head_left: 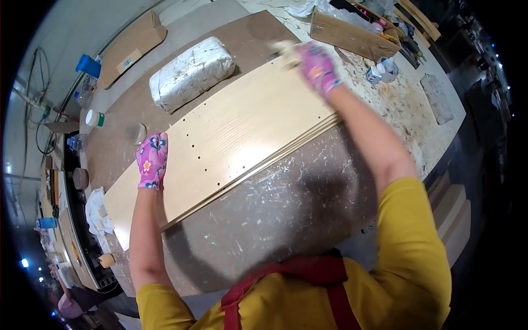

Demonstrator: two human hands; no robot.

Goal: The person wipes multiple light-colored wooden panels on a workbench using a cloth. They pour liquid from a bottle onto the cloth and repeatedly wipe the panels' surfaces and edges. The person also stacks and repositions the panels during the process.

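Long pale wooden boards with small drilled holes lie stacked slantwise across the table; the top board (pixel 236 132) faces up. My left hand (pixel 152 159), in a pink flowered glove, is closed at the top board's far edge on the left, its fingertips hidden. At the board's far right end is my right hand (pixel 319 66), in a matching glove and smeared by motion. Its fingers are closed round a pale, crumpled rag (pixel 287 55), also blurred. Behind the boards sits a silvery-white wrapped block (pixel 192 71), apart from both hands.
A cardboard box (pixel 352 36) of tools and plastic stands at the far right, near small white jars (pixel 375 73). To the left are a white jar (pixel 94 117), a round lid-like disc (pixel 135 133), a cardboard piece (pixel 132 49) and a white cloth (pixel 98 212). Another person (pixel 70 305) shows at lower left.
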